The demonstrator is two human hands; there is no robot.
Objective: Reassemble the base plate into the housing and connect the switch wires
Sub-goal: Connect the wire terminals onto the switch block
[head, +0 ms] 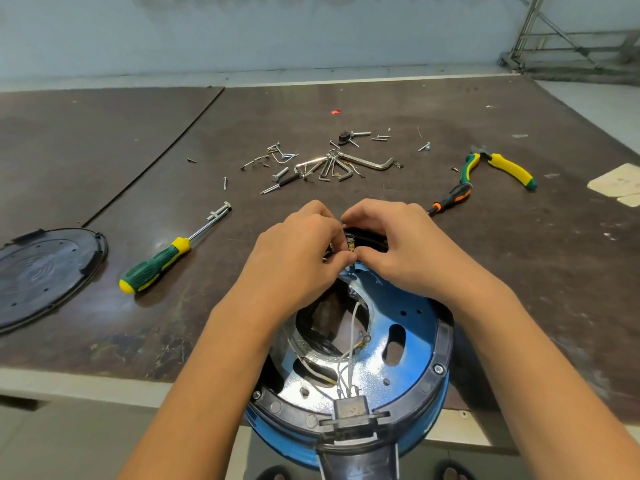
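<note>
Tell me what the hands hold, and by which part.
Left hand and right hand pinch the switch wires near their ends at the far housing rim; exact contact is hidden.

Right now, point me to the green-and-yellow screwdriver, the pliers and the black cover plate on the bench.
green-and-yellow screwdriver [156, 270]: head view, on the green grip of the handle.
pliers [509, 167]: head view, on the farther yellow handle.
black cover plate [45, 271]: head view, on its flat middle.

No legible text, label, brand or number anywhere, embossed mark on the housing handle unreadable
</note>
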